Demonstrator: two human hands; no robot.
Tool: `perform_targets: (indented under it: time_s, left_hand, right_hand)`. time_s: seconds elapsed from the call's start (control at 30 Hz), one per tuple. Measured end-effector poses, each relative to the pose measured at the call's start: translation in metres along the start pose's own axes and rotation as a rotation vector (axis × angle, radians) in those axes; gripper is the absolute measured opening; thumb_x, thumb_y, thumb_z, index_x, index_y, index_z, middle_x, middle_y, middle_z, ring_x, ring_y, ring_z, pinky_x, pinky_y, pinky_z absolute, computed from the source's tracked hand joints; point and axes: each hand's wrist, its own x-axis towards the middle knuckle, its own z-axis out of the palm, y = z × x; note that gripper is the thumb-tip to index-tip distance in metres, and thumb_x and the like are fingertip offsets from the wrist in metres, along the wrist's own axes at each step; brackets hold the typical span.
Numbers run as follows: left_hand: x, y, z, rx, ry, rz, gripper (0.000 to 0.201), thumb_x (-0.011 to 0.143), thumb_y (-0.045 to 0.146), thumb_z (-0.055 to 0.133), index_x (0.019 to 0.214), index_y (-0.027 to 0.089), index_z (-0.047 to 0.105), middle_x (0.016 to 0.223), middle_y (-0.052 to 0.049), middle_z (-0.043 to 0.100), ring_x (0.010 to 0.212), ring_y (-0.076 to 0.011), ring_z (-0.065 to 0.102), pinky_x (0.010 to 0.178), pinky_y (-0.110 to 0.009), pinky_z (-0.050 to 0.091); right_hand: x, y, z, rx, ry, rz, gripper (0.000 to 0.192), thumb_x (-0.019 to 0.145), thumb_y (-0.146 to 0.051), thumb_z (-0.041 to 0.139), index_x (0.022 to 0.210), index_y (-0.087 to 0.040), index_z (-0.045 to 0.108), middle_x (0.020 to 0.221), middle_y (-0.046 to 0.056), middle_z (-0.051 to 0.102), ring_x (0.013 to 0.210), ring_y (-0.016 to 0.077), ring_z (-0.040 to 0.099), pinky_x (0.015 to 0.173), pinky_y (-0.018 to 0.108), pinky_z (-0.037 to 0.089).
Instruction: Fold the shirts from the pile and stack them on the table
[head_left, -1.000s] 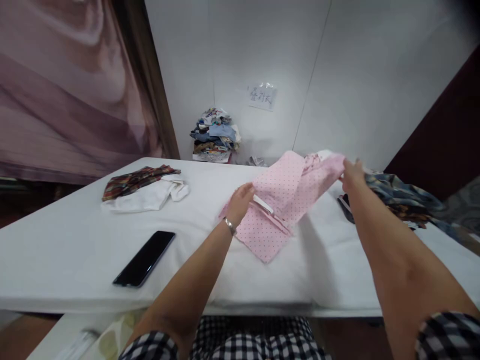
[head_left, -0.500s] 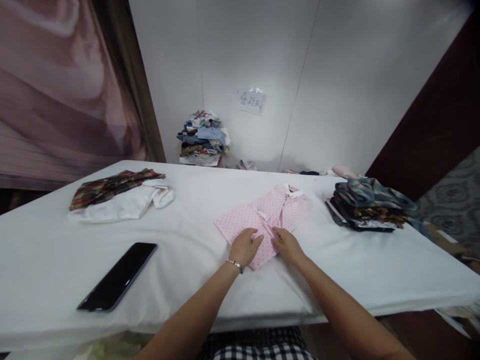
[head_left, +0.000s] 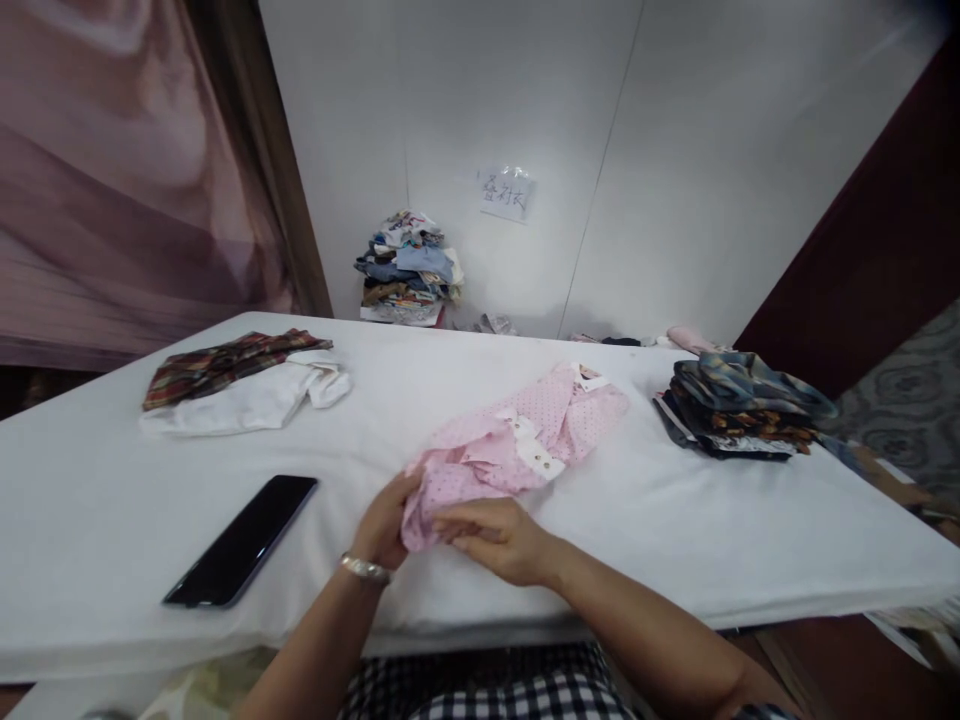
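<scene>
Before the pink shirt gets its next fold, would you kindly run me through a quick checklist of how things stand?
1. Both hands on the garment: ok. The left hand and right hand grip the near end of the pink dotted shirt.
2. Shirt lying flat: not ok. Its near end is bunched and lifted.
3. Collar end resting on the table: ok.
4. Phone apart from the shirt: ok, it lies to the left.
5. Folded stack apart from the shirt: ok, it sits to the right.
6. Buttons fastened: cannot tell.
</scene>
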Motion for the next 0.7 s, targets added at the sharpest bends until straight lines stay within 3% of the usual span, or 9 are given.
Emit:
perform_targets:
  time_s: [0.13, 0.23, 0.37, 0.43, 0.5, 0.6, 0.7]
  left_hand:
    - [-0.016, -0.006, -0.05, 0.172, 0.316, 0.108, 0.031, 0.076, 0.038, 0.057, 0.096, 0.016, 0.059, 0.08, -0.007, 0.071, 0.076, -0.0233, 0.067, 0.065, -0.033, 0.052]
    - [-0.023, -0.017, -0.068, 0.477, 0.387, 0.166, 0.045, 0.072, 0.048, 0.059, 0.103, 0.015, 0.06, 0.092, -0.011, 0.071, 0.084, -0.0253, 0.067, 0.072, -0.036, 0.054]
    - [-0.025, -0.014, -0.056, 1.001, 0.48, 0.539, 0.054, 0.08, 0.049, 0.052, 0.124, 0.017, 0.054, 0.122, -0.014, 0.063, 0.107, -0.0286, 0.061, 0.087, -0.043, 0.052]
    - [-0.02, -0.007, -0.037, 1.235, 0.416, 0.729, 0.046, 0.086, 0.042, 0.047, 0.124, 0.017, 0.055, 0.129, -0.014, 0.059, 0.12, -0.0292, 0.054, 0.1, -0.046, 0.045]
    - [-0.01, -0.001, -0.016, 1.425, 0.257, 0.783, 0.04, 0.089, 0.037, 0.045, 0.123, 0.018, 0.057, 0.132, -0.013, 0.058, 0.125, -0.0284, 0.05, 0.106, -0.047, 0.039]
    - [0.012, 0.001, 0.007, 1.623, 0.068, 0.667, 0.043, 0.089, 0.033, 0.047, 0.129, 0.018, 0.053, 0.141, -0.014, 0.05, 0.128, -0.029, 0.047, 0.102, -0.046, 0.042]
    - [0.034, -0.003, 0.011, 1.622, 0.064, 0.406, 0.044, 0.083, 0.027, 0.054, 0.125, 0.016, 0.054, 0.132, -0.018, 0.055, 0.116, -0.0322, 0.056, 0.089, -0.045, 0.047]
  right_hand:
    - [-0.008, 0.022, -0.053, -0.266, 0.258, 0.125, 0.023, 0.087, -0.028, 0.052, 0.099, -0.022, 0.071, 0.097, 0.004, 0.073, 0.089, 0.0182, 0.066, 0.082, 0.033, 0.052]
    - [-0.015, 0.041, -0.098, -0.627, 0.383, 0.287, 0.029, 0.088, -0.028, 0.047, 0.105, -0.021, 0.069, 0.113, 0.008, 0.068, 0.108, 0.0226, 0.06, 0.094, 0.038, 0.046]
    - [-0.026, 0.052, -0.116, -0.81, 0.174, 0.635, 0.034, 0.089, -0.029, 0.047, 0.114, -0.018, 0.066, 0.117, 0.012, 0.066, 0.109, 0.0251, 0.059, 0.093, 0.037, 0.044]
    - [-0.03, 0.055, -0.11, -0.825, 0.107, 0.722, 0.039, 0.088, -0.031, 0.049, 0.122, -0.016, 0.062, 0.121, 0.014, 0.063, 0.114, 0.0264, 0.056, 0.095, 0.037, 0.042]
    - [-0.031, 0.057, -0.102, -0.778, 0.117, 0.775, 0.048, 0.088, -0.035, 0.052, 0.132, -0.016, 0.054, 0.131, 0.015, 0.057, 0.12, 0.0275, 0.052, 0.098, 0.038, 0.04]
    - [-0.026, 0.057, -0.096, -0.626, 0.112, 0.846, 0.055, 0.085, -0.035, 0.058, 0.137, -0.019, 0.051, 0.135, 0.014, 0.055, 0.117, 0.0272, 0.055, 0.096, 0.037, 0.042]
    - [-0.019, 0.05, -0.102, -0.435, 0.115, 0.898, 0.049, 0.082, -0.026, 0.062, 0.131, -0.019, 0.056, 0.116, 0.012, 0.066, 0.093, 0.0222, 0.065, 0.081, 0.033, 0.049]
